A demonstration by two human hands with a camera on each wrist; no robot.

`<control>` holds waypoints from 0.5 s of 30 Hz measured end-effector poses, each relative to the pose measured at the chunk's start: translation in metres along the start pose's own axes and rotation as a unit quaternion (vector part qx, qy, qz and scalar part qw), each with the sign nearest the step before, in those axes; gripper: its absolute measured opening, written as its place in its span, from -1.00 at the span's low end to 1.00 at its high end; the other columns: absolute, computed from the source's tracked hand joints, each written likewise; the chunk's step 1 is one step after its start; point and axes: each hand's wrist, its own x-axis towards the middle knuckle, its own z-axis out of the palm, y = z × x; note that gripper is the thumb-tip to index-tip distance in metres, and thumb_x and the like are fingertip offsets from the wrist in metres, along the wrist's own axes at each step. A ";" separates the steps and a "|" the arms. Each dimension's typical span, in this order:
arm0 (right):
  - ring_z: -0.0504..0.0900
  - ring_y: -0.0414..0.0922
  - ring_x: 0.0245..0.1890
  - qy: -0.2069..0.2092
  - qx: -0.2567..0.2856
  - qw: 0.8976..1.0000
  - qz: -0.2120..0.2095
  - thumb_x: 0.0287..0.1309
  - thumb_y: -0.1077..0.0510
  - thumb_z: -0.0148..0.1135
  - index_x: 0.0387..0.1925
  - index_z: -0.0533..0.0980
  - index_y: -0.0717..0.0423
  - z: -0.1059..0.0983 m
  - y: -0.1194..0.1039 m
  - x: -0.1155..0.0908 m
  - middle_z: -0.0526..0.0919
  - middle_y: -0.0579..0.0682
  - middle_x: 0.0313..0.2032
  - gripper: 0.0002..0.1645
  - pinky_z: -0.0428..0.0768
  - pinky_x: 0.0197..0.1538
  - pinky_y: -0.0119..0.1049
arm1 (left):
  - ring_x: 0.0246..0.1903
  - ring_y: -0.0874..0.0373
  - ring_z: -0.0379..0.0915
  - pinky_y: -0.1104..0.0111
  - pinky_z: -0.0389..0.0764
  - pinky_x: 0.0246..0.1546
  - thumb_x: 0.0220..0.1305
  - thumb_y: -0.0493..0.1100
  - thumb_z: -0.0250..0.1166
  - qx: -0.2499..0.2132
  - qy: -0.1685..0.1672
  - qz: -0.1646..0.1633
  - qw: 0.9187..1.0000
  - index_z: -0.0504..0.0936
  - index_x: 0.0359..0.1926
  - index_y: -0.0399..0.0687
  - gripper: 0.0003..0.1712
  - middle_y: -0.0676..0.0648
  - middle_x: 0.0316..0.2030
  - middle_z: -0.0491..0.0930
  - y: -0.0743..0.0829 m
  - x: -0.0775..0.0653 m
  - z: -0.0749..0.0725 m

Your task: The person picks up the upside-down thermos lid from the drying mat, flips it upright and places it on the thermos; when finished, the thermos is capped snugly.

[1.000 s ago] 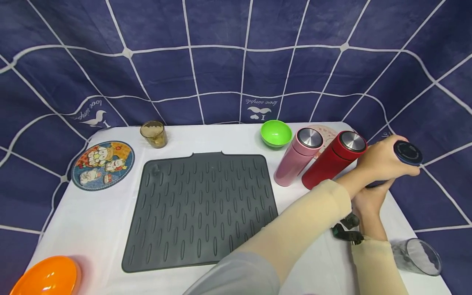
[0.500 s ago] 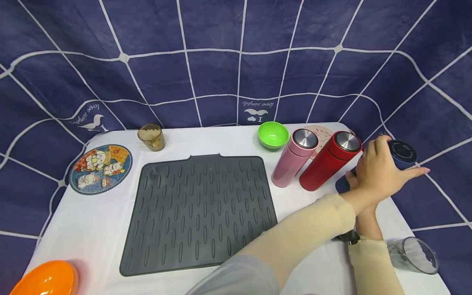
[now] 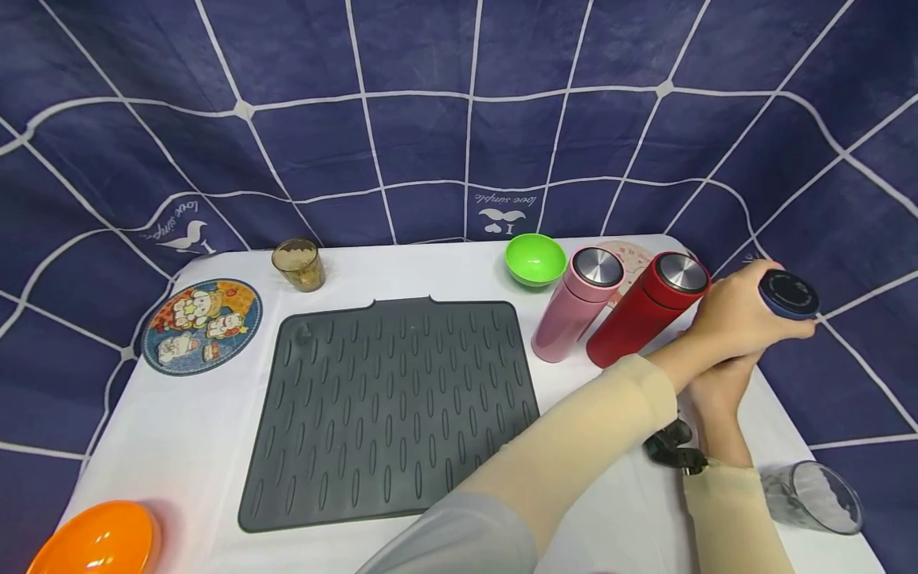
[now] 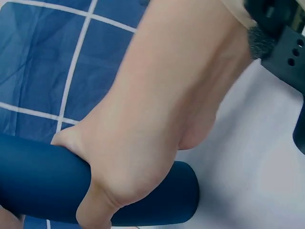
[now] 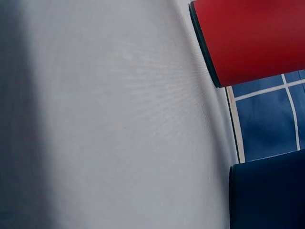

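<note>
At the right end of the table, a dark blue thermos with a round dark lid is held by both hands. My left hand grips its top around the lid, thumb along the near side. Lower down, my right hand holds the thermos body; it is largely behind the left hand in the head view. The left wrist view shows the right hand's fingers wrapped round the body. Just left of the hands stands a red thermos, beside a pink thermos.
A grey ribbed mat lies centrally. Behind stand a green bowl and an amber glass. A round cartoon mat and orange bowl are left. A clear glass is near the right sleeve; a pink disc lies behind the thermoses.
Half a second ago the left hand had loosened with its thumb stretched out to the right; now its fingers wrap the lid again. The right hand stays low on the thermos.
</note>
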 end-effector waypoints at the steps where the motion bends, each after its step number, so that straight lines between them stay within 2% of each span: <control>1: 0.41 -0.29 0.07 -0.002 -0.003 1.000 0.005 -0.21 0.37 0.40 0.27 0.07 -0.13 0.000 -0.005 -0.001 0.49 -0.26 0.04 0.03 0.29 0.16 -0.58 | -0.34 0.72 0.30 0.81 0.19 -0.36 -0.33 0.31 0.50 -0.010 -0.010 -0.006 1.000 0.40 -0.04 0.57 -0.28 0.57 -0.30 0.44 0.000 0.000 -0.001; 2: 0.39 -0.29 0.11 -0.007 -0.018 1.000 0.004 -0.20 0.34 0.40 0.29 0.04 -0.13 0.000 -0.009 -0.003 0.47 -0.27 0.08 0.05 0.27 0.19 -0.58 | -0.35 0.73 0.30 0.82 0.18 -0.37 -0.33 0.29 0.51 -0.019 -0.021 -0.010 1.000 0.40 -0.04 0.58 -0.28 0.58 -0.30 0.44 -0.001 0.001 -0.002; 5: 0.36 -0.26 0.20 -0.017 -0.012 1.000 0.016 -0.15 0.31 0.38 0.34 -0.01 -0.17 0.002 -0.022 -0.007 0.43 -0.18 0.18 0.08 0.25 0.26 -0.54 | -0.36 0.73 0.29 0.83 0.18 -0.36 -0.32 0.24 0.52 -0.040 -0.048 -0.011 0.998 0.42 -0.04 0.58 -0.29 0.57 -0.31 0.44 -0.002 0.002 -0.006; 8: 0.35 -0.28 0.22 -0.026 -0.036 0.999 0.027 -0.09 0.25 0.36 0.36 -0.05 -0.21 0.003 -0.024 -0.007 0.40 -0.18 0.22 0.08 0.25 0.28 -0.53 | -0.33 0.73 0.30 0.85 0.18 -0.32 -0.32 0.20 0.54 -0.047 -0.060 -0.005 0.997 0.43 -0.02 0.55 -0.28 0.56 -0.28 0.46 -0.004 0.004 -0.009; 12: 0.36 -0.32 0.17 -0.027 -0.056 0.998 0.034 -0.09 0.26 0.36 0.32 0.04 -0.17 0.002 -0.014 -0.003 0.44 -0.28 0.12 0.00 0.24 0.24 -0.57 | -0.31 0.72 0.31 0.83 0.18 -0.34 -0.31 0.25 0.52 -0.034 -0.042 -0.019 0.998 0.42 -0.03 0.55 -0.29 0.56 -0.28 0.44 -0.004 0.004 -0.007; 15: 0.41 -0.40 0.03 -0.024 -0.093 0.995 0.038 -0.08 0.24 0.37 0.25 0.18 -0.11 -0.001 -0.002 0.000 0.46 -0.41 -0.05 -0.14 0.25 0.15 -0.59 | -0.18 0.68 0.34 0.77 0.24 -0.30 -0.27 0.29 0.50 -0.030 -0.003 -0.037 0.999 0.31 0.13 0.52 -0.14 0.54 -0.11 0.41 -0.003 -0.003 -0.003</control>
